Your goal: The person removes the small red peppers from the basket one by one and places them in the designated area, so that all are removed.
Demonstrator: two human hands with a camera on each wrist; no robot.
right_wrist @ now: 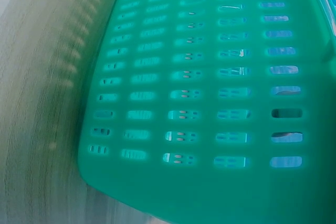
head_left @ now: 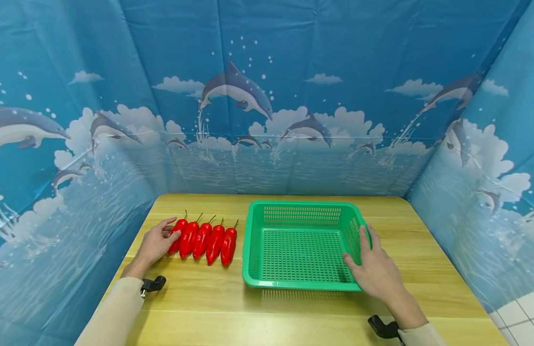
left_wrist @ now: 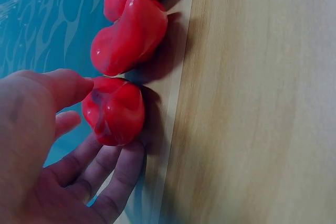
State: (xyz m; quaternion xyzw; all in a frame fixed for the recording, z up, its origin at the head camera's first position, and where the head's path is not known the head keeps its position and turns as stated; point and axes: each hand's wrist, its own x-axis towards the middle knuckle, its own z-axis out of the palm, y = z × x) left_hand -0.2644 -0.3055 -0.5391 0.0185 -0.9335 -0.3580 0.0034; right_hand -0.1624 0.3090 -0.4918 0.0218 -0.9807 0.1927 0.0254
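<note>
Several red chili peppers [head_left: 202, 241] with dark stems lie side by side in a row on the wooden table. My left hand [head_left: 156, 241] is at the leftmost pepper [left_wrist: 116, 113], thumb on one side of it and fingertips on the other, holding it where it lies. To the right of the row stands a green plastic basket [head_left: 301, 286] with slotted walls. My right hand [head_left: 376, 269] rests at its right rim, fingers fairly straight and thumb reaching over the inside corner. In the right wrist view the basket's outer wall [right_wrist: 205, 182] fills the frame, and no fingers show there.
The wooden table [head_left: 198, 298] runs to a blue curtain [head_left: 267, 173] printed with dolphins at the back and sides. White floor tiles [head_left: 524, 307] show at the lower right. Each wrist wears a black camera mount [head_left: 152, 284].
</note>
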